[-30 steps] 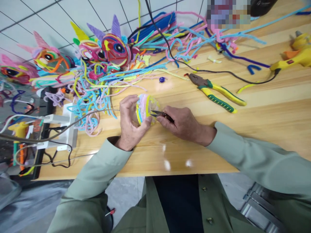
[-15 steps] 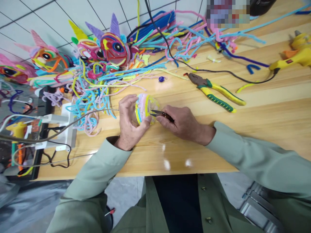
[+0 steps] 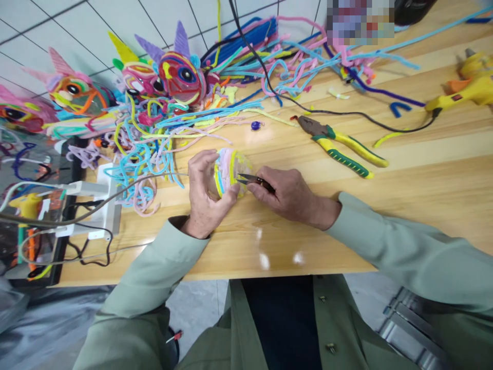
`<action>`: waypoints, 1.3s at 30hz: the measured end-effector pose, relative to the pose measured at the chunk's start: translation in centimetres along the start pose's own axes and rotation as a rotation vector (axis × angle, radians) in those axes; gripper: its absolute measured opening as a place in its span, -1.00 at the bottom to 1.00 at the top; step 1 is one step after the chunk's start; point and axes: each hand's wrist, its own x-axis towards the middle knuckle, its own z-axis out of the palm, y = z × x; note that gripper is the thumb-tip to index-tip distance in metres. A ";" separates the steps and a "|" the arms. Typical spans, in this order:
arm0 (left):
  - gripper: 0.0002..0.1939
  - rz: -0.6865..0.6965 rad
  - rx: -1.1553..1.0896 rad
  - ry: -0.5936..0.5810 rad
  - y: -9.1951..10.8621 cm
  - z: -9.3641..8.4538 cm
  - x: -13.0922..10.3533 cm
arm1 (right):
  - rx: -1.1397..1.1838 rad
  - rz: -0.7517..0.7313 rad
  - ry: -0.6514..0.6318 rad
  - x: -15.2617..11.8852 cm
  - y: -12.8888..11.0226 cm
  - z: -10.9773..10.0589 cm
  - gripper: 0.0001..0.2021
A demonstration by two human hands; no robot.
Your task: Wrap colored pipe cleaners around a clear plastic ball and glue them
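My left hand (image 3: pixel 210 187) is wrapped around a clear rounded plastic body (image 3: pixel 226 172) banded with yellow, pink, lilac and light blue pipe cleaners. Its thumb presses on the near side of the bands. In my right hand (image 3: pixel 287 195) is a pair of small dark thread snips (image 3: pixel 259 181), blades pointing left at the clear right part of the body. Whether the tips touch the plastic I cannot tell. Beyond my right hand lie pliers (image 3: pixel 341 144) with yellow and green handles.
Loose pipe cleaners (image 3: pixel 148 164) spread over the wooden table (image 3: pixel 246 246) at left and back. Several decorated fish figures (image 3: pixel 183 77) stand along the tiled wall. A white power strip (image 3: pixel 106 205) with cables is at left, and a yellow glue gun (image 3: pixel 462 95) with its cord at right.
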 end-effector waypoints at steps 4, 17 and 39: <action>-0.36 0.009 -0.009 0.003 0.0 0.0 0.0 | 0.009 -0.016 0.006 0.0 0.0 0.0 -0.62; -0.37 0.010 -0.007 0.006 0.0 0.0 0.1 | 0.001 -0.013 0.005 0.0 -0.1 -0.1 -0.61; -0.34 -0.009 0.008 0.002 0.0 0.0 0.1 | -0.001 -0.001 -0.014 0.0 0.0 -0.1 -0.60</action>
